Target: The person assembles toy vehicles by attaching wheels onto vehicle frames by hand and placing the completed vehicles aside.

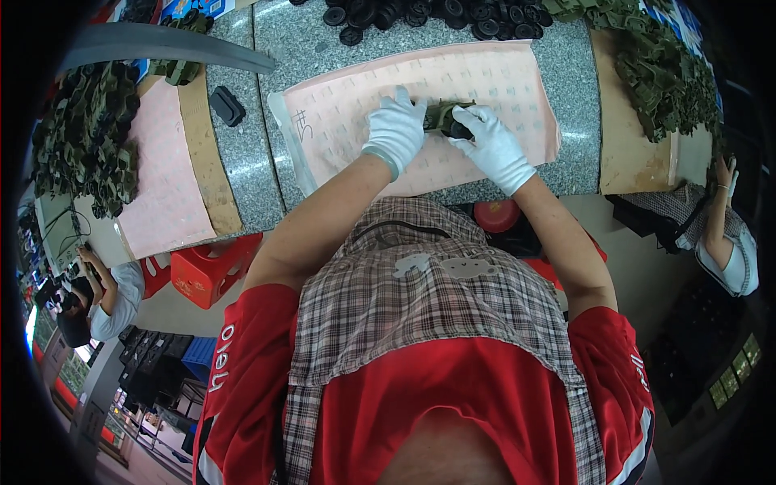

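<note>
An olive-green plastic toy vehicle part (441, 115) is between my white-gloved hands, just above or on a pink printed sheet (347, 85). My left hand (394, 131) grips its left end, with the thumb and fingers closed against it. On the other end, my right hand (494, 149) is closed with its fingertips at the part's side. A dark round piece, perhaps a wheel, shows beside the right fingertips. The fingers cover much of the part, so its full shape is hidden.
Many black toy wheels (485, 24) lie along the bench's far edge. Green camouflage parts are heaped at left (89, 133) and right (667, 81). A black oblong piece (227, 106) rests left of the sheet. Red stool (202, 273) below left; other people (117, 303) sit either side.
</note>
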Tool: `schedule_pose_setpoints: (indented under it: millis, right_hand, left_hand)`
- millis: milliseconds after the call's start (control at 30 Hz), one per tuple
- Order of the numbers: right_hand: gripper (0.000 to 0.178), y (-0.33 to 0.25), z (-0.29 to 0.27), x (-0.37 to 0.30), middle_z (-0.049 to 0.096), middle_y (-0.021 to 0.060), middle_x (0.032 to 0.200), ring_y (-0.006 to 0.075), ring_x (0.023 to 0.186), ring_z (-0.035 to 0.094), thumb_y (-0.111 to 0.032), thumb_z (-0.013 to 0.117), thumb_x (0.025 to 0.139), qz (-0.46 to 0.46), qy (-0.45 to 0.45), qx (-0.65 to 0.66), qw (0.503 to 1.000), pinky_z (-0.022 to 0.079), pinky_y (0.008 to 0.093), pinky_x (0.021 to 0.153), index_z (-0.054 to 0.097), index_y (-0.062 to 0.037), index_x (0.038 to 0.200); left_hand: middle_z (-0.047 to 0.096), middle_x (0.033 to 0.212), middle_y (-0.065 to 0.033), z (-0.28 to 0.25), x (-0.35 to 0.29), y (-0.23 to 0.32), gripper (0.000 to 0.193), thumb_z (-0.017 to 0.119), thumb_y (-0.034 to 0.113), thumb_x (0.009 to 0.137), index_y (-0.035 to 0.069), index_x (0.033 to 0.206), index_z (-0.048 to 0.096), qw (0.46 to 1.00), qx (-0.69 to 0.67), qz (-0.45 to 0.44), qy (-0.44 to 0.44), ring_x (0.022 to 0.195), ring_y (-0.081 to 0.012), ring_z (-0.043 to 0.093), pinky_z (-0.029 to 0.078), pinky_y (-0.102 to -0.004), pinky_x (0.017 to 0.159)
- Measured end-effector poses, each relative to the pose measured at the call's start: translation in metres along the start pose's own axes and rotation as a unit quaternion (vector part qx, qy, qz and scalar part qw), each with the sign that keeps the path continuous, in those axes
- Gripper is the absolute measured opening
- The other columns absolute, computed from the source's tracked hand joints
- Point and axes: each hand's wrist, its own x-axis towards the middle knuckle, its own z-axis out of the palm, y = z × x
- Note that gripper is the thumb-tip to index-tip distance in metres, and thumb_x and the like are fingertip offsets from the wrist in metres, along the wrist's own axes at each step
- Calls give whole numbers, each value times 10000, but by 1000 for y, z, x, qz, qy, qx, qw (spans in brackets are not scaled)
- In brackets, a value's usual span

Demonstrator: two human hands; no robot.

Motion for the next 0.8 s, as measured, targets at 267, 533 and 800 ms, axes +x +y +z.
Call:
schedule_pose_setpoints:
  millis: [267,533,800]
  right_hand:
    - [534,1,34,17,618,165,1201,328,994,677,-270,872,823,86,96,85,988,596,403,862,690,-87,1290]
    - [571,-1,56,3,619,227,1234,386,1190,573,-294,818,893,97,176,65,978,487,461,1055,645,-3,1353]
    - [371,-20,23,57,609,226,1275,393,1154,606,-126,673,958,-62,255,25,965,509,503,976,639,-15,1310]
  left_hand:
    - [514,1335,-237,-16,18,-7,545,742,278,863,166,1381,614,999,20,-24,-44,1013,-392,648,605,-466,731]
    - [413,1527,-401,13,5,-3,556,560,165,916,-4,1444,515,996,22,-48,-70,1030,-404,711,578,-590,796]
    - [544,1408,-319,-62,4,-5,601,709,274,817,-21,1331,610,984,55,37,-163,1196,-454,618,532,-548,961]
